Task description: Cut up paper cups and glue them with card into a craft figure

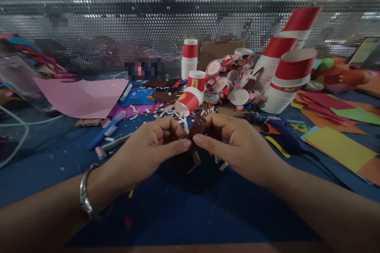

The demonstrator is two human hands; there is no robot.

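Observation:
Between my two hands, above the blue tabletop, is a small dark brown piece of paper (197,127) with faint pale marks drawn on it. My left hand (160,140) pinches its left edge between thumb and fingers. From the other side, my right hand (227,138) grips the same piece, thumb in front. A narrow brown strip (195,159) hangs below the fingertips; whether it joins the piece is unclear. Just beyond my hands a red and white paper cup (189,102) lies tilted among paper scraps, with another cup (197,79) behind it.
Stacked paper cups (280,95) lean at the right, beside a heap of cut cup pieces (230,75). A glue gun (282,136) and its cable lie near my right forearm. Coloured paper sheets (341,146) spread far right. Pink paper (83,95) and a blue marker (105,132) lie left.

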